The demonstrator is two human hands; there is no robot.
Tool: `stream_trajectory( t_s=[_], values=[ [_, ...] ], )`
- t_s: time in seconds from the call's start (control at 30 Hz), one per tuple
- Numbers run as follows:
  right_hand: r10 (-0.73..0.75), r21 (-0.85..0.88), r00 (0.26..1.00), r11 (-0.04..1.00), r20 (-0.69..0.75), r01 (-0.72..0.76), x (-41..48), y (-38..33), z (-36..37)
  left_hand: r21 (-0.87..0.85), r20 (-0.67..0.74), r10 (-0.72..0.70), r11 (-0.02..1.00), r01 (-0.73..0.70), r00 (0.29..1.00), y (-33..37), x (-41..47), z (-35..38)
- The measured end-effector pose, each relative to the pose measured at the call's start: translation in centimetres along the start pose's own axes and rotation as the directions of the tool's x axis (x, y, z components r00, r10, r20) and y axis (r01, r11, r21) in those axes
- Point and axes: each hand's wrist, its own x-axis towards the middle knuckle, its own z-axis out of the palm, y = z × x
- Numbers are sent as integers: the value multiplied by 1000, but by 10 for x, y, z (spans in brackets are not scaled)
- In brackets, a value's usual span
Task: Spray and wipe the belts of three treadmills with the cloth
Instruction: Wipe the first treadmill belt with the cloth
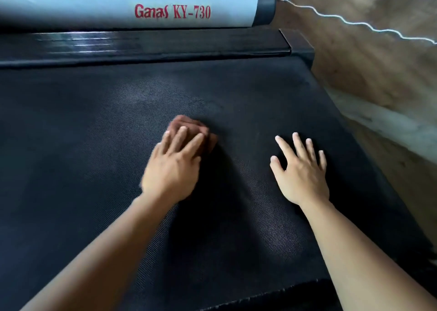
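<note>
"Cloth (pixel 186 125) was bunched up small under your left hand (pixel 173 166), in the middle of the belt (pixel 71 168). Your fingers (pixel 182 136) lay flat on top and pushed it down, so it could rub hard."

"Yes, and your right hand (pixel 301 168) held nothing. You spread its fingers wide on the belt, near the cloth but not touching it. I think you leaned on it to stay steady."

"No spray bottle showed. I guess you were wiping, not spraying, close to the end with the grey tube (pixel 142 8)."
</note>
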Motion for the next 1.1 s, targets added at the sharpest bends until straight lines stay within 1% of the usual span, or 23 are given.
stream_trajectory(
  t_s=[0.1,0.2,0.23,0.3,0.37,0.43,0.57,0.67,0.73,0.8,0.87,1.0,1.1],
  values=[
    [1,-7,1000,1000,-5,-1,0,-1,0,24,-32,-183,983,184,983,-53,13,-12],
    [4,-9,1000,1000,-2,-4,1,-1,1,22,-37,-345,938,346,938,-78,48,-20],
    [4,-13,1000,1000,-3,-4,1,-1,1,17,-28,-382,924,382,924,-79,64,-22],
    [3,-18,1000,1000,-13,-4,1,-1,1,22,-8,-400,916,400,917,-67,96,-23],
    [2,-13,1000,1000,-19,-2,0,-2,2,25,27,-355,935,354,935,-46,124,-21],
    [6,-6,1000,1000,-17,-7,-1,-3,1,20,65,-268,963,268,961,-17,145,-15],
    [7,-5,1000,1000,-4,-7,-1,-3,0,-13,101,-9,1000,10,995,54,153,2],
    [0,-7,1000,1000,-3,0,-1,-2,0,-59,119,180,983,-174,976,93,127,12],
    [3,-12,1000,1000,3,-3,0,-2,0,-79,137,251,967,-242,958,93,105,12],
    [13,-15,1000,1000,10,-13,0,-2,0,-88,141,279,959,-269,950,78,80,8],
    [15,-13,1000,1000,12,-15,0,-2,0,-74,141,246,969,-237,959,51,57,3],
    [19,-17,1000,1000,8,-19,0,-3,-1,-22,63,13,1000,-12,998,-16,38,-15],
    [16,-25,1000,1000,-1,-16,-1,-4,-1,7,0,-139,990,139,990,-68,60,-26]
  ],
)
